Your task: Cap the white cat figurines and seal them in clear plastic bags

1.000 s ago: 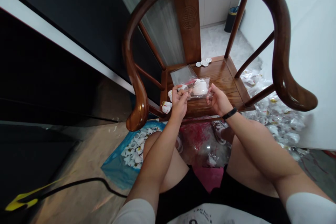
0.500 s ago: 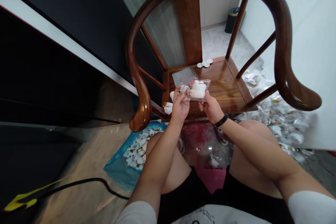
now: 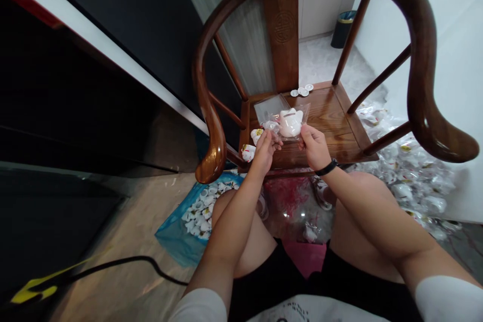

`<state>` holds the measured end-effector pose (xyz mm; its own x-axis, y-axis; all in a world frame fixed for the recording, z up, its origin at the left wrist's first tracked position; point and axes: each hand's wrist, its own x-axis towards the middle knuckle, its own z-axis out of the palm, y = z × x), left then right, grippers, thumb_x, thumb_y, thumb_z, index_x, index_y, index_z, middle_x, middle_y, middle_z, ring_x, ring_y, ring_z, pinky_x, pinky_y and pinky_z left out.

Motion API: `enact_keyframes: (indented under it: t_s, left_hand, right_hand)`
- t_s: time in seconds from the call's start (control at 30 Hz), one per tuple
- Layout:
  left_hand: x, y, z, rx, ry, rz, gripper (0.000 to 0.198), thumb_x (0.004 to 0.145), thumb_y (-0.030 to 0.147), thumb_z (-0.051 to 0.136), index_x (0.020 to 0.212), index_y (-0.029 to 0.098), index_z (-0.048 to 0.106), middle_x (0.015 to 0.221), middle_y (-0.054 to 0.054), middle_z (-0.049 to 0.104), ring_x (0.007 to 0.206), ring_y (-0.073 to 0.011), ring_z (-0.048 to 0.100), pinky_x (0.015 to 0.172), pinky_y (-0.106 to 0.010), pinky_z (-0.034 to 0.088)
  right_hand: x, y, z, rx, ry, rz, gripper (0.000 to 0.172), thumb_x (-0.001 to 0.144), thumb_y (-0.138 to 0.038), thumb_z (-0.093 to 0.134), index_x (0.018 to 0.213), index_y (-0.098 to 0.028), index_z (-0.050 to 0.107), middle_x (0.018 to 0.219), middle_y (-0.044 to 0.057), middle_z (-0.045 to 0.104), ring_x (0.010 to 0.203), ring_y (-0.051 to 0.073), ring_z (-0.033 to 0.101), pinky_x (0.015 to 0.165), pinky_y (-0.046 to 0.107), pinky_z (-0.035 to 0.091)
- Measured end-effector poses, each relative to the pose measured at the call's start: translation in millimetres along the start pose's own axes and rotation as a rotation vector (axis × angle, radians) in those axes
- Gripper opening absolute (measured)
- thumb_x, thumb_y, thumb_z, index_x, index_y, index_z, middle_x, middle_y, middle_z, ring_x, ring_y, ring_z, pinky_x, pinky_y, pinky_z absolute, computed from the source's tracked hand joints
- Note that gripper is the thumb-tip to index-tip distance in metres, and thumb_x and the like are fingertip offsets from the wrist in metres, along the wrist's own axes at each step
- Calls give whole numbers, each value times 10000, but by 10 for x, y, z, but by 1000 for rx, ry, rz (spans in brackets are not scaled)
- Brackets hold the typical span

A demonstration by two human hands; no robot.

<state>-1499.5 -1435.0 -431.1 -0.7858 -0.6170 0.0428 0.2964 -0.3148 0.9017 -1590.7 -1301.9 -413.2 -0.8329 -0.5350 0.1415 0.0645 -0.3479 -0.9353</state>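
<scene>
Bag (image 3: 303,110) turned, white cat figurine (image 3: 290,123) now upright inside.
Left hand (image 3: 265,153) and right hand (image 3: 315,148) hold it above the wooden chair seat (image 3: 332,133), fingers (image 3: 272,136) clamped on its edges.

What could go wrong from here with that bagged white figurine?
The clear plastic bag is pinched only near its edges by the left hand and right hand, so the white figurine might slide and drop. A loose figurine at the wooden chair seat's edge could get knocked off.
</scene>
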Motion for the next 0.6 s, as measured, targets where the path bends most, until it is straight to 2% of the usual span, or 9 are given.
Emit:
enact_keyframes:
  t_s: [0.1, 0.23, 0.3, 0.4, 0.43, 0.5, 0.6]
  left_hand:
    - [-9, 38, -30, 25, 46, 10, 499, 866, 673, 761, 822, 222, 551, 781, 12, 589, 751, -139, 673, 666, -251, 558]
    - [-3, 79, -77, 64, 97, 85, 452, 840, 627, 811, 875, 227, 603, 926, -1, 678, 864, -150, 700, 789, -284, 617]
    - [-1, 104, -109, 122, 149, 178, 434, 876, 636, 773, 863, 228, 626, 969, -12, 686, 927, -160, 701, 850, -301, 619]
    - [-17, 156, -158, 400, 234, 401, 415, 907, 595, 758, 767, 220, 649, 994, -46, 668, 1029, -193, 678, 969, -328, 583]
    - [-29, 173, -172, 517, 235, 470, 400, 907, 563, 770, 741, 218, 654, 1015, -60, 660, 1060, -208, 669, 1002, -339, 567]
    - [-59, 197, -194, 724, 172, 569, 345, 905, 488, 793, 728, 219, 666, 1081, -82, 644, 1118, -239, 654, 1060, -372, 537]
    - [-101, 197, -203, 939, -23, 654, 229, 909, 393, 799, 794, 224, 694, 1192, -104, 614, 1230, -278, 624, 1158, -436, 483]
  right_hand:
    - [14, -63, 13, -77, -65, -17, 665, 809, -846, 714, 583, -238, 569, 564, -7, 502, 550, 139, 433, 530, 286, 420]
    - [103, -77, 42, -176, -219, -28, 655, 878, -820, 661, 597, -233, 586, 576, -2, 535, 572, 144, 464, 565, 283, 423]
    - [188, -63, 50, -246, -169, -95, 571, 874, -760, 722, 672, -232, 640, 659, -1, 591, 634, 144, 500, 603, 270, 449]
    - [316, -56, 52, -249, 3, -142, 479, 793, -700, 844, 825, -244, 703, 757, -9, 643, 695, 137, 536, 635, 244, 484]
    - [344, -63, 51, -211, -6, -92, 503, 781, -726, 837, 852, -245, 707, 751, -8, 651, 679, 136, 549, 612, 241, 487]
    - [371, -89, 46, -93, -123, 92, 592, 780, -820, 767, 866, -238, 702, 727, 7, 675, 626, 143, 588, 544, 246, 487]
    - [362, -111, 18, 69, -290, 345, 691, 761, -907, 688, 905, -231, 695, 791, 41, 735, 632, 173, 660, 509, 267, 525]
